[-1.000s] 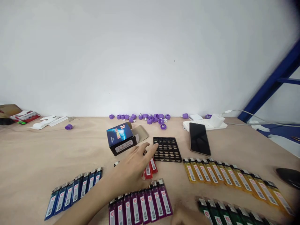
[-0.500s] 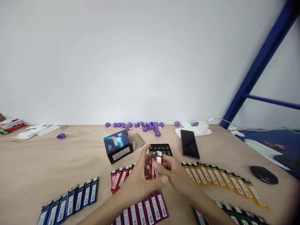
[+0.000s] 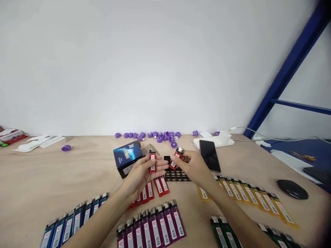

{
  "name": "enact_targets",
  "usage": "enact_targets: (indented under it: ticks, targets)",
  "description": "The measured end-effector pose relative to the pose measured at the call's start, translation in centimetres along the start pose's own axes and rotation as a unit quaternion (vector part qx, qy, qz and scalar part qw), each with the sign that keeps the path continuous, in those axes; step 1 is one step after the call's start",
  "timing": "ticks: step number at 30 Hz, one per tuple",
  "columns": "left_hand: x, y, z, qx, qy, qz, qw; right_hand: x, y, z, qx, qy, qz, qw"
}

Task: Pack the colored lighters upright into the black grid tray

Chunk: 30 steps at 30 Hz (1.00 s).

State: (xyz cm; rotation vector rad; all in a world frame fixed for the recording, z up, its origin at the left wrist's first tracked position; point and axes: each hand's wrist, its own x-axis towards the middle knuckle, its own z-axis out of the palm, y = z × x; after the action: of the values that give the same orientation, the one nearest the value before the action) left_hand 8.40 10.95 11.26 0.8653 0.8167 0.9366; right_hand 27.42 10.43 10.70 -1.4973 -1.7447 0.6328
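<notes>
My left hand [image 3: 144, 172] is turned palm up, its thumb pressing a red lighter [image 3: 152, 163] against the fingers. Between the thumb and fingers of my right hand [image 3: 191, 165] is another red lighter [image 3: 176, 158], tilted, its metal top up. Below both hands lies a black gridded tray [image 3: 178, 176], partly covered by them. Several red lighters [image 3: 161, 185] lie side by side under my left hand. A row of purple lighters [image 3: 155, 227] is nearer the front. The open blue and black box [image 3: 128, 155] stands left of the tray, partly behind my left hand.
Blue lighters [image 3: 77, 220] line the left front, yellow lighters [image 3: 248, 194] the right, green lighters [image 3: 224, 234] the right front. A phone [image 3: 210, 155], power strip [image 3: 217, 140] and black mouse [image 3: 292, 189] are on the right. Purple caps [image 3: 160, 136] lie along the wall.
My hands have moved apart from the red lighters held together between them. Each now holds one red lighter. The left palm has turned up, and more red lighters show below it.
</notes>
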Motion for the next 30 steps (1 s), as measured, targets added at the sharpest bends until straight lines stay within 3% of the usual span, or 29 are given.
enact_targets:
  ticks: [4, 9, 15, 20, 25, 30]
  targets:
    - [0.0, 0.5, -0.4, 0.016, 0.028, 0.033, 0.999, 0.3, 1.8, 0.4, -0.055, -0.044, 0.016, 0.997]
    - [-0.8, 0.8, 0.1, 0.034, 0.005, 0.062, 0.997, 0.1, 3.0, 2.5, -0.087, -0.13, -0.008, 0.988]
    - [-1.2, 0.6, 0.2, 0.055, -0.018, 0.061, 0.996, 0.2, 3.4, 3.1, -0.1, -0.155, -0.022, 0.983]
    - [-0.8, 0.2, -0.2, 0.069, -0.005, 0.058, 0.996, 0.2, 3.9, 3.4, -0.089, -0.168, -0.028, 0.981]
    - [0.0, -0.3, -0.6, 0.087, 0.029, 0.064, 0.994, 0.0, 2.9, 1.8, -0.061, -0.141, -0.027, 0.988]
    - [-0.8, -0.6, 0.1, 0.133, -0.042, 0.045, 0.989, -0.1, 0.4, -0.8, 0.036, -0.058, -0.03, 0.997]
